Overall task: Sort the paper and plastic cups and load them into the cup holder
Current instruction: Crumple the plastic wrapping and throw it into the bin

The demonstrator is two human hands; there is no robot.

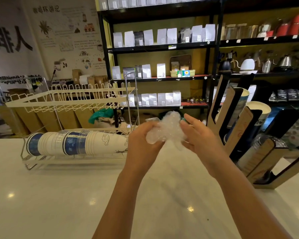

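Head view, and both hands are up over the counter (pixel 59 195), working a crumpled clear wrap (pixel 166 128) between them. Left hand (pixel 143 140) has its fingers curled round the wrap's lower end; right hand (pixel 195 133) pinches the other side, thumb pointing up. That wrap is scrunched, glossy, see-through plastic, held in the air just in front of the wire rack (pixel 69 99).

Down on the rack's lower tier lies a nested stack of cups (pixel 76 144) on its side, white paper ones, blue-banded ones and clear plastic ones mixed together; too tightly packed to count. Over on the right stands the wooden cup holder (pixel 248 128), slanted slots with black edges, three slots in view, with cups already sitting in them, a white paper stack (pixel 258 109) up top and clear plastic cups (pixel 264 142) lower down.

White, shiny counter, ceiling lights reflecting off it. Behind, black shelves (pixel 162 47) full of white and grey bags, kettles on the right, an illustrated wall on the left
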